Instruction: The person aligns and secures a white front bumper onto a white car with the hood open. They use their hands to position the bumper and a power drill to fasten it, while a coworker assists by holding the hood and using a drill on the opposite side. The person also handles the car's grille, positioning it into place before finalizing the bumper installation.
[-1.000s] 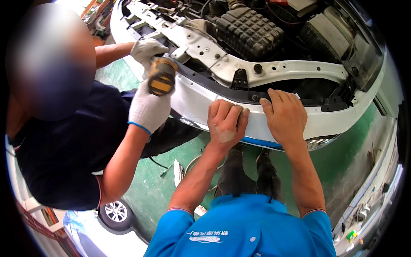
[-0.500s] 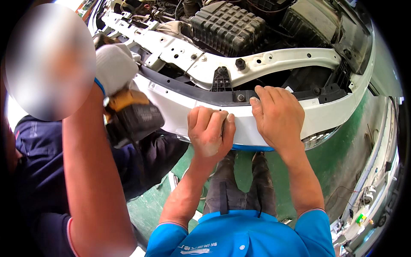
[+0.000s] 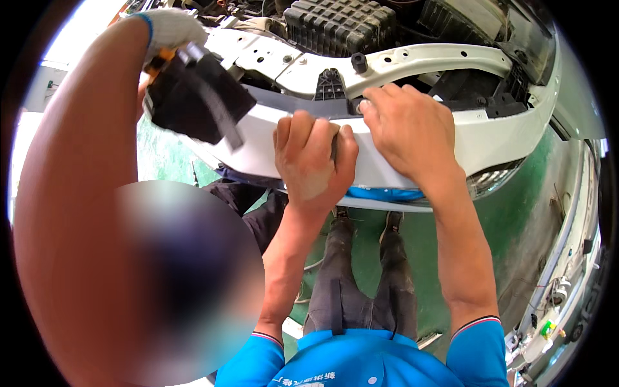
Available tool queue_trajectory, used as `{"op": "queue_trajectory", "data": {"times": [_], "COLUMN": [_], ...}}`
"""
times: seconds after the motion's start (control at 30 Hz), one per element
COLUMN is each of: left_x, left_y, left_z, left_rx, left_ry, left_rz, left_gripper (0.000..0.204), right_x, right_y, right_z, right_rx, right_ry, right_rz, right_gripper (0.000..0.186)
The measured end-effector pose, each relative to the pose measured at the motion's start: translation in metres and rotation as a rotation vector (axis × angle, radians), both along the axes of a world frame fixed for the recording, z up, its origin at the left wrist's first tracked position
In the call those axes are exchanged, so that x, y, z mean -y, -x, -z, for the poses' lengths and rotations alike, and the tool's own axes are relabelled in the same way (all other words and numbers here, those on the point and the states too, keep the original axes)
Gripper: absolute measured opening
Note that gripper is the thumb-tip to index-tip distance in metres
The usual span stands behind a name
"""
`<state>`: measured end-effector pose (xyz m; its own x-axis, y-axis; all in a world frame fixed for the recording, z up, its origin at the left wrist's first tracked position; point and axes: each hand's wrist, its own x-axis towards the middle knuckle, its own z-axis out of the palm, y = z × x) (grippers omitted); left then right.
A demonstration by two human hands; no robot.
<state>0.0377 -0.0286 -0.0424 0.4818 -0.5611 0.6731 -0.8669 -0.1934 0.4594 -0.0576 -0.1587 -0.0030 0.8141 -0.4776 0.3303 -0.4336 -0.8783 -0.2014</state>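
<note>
A white car front bumper (image 3: pixel 387 169) spans the view in front of me, with a dark strip along its upper edge. My left hand (image 3: pixel 311 161) is closed at this edge, knuckles up. A dark sliver shows between its thumb and forefinger; I cannot make out what it is. Just to the right, my right hand (image 3: pixel 414 132) curls its fingers over the bumper's top edge, the thumb beside a small round fastener (image 3: pixel 358 106). The fingertips of this hand are partly hidden. Behind the edge runs a white metal crossmember (image 3: pixel 425 57) with a black bracket (image 3: pixel 330 84).
At left a co-worker's bare arm and gloved hand (image 3: pixel 177 29) hold a power tool with a black battery (image 3: pixel 193 93), close to my left hand. A ribbed black engine cover (image 3: pixel 338 26) lies beyond. The floor (image 3: pixel 490 226) is green; parts lie along the right side.
The co-worker's arm and power tool have risen, and the co-worker leans in closer at left. My hands stay at the bumper edge, which appears higher in view; the right thumb is now nearer the fastener.
</note>
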Motion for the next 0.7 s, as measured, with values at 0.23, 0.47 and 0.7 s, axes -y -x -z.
{"op": "queue_trajectory", "data": {"times": [0.23, 0.47, 0.7], "left_x": [0.000, -0.007, 0.001], "left_y": [-0.005, 0.003, -0.004], "left_z": [-0.003, 0.003, 0.003], "left_rx": [0.026, -0.024, 0.037], "left_ry": [-0.016, -0.022, -0.022], "left_rz": [0.022, 0.014, -0.002], "left_gripper": [0.020, 0.020, 0.014], "right_x": [0.002, -0.005, 0.000], "right_y": [0.000, 0.004, 0.000], "right_z": [0.000, -0.002, 0.008], "right_rx": [-0.072, 0.005, 0.084], "right_ry": [-0.014, -0.004, 0.062], "right_rz": [0.014, -0.024, -0.021], "right_gripper": [0.031, 0.021, 0.020]}}
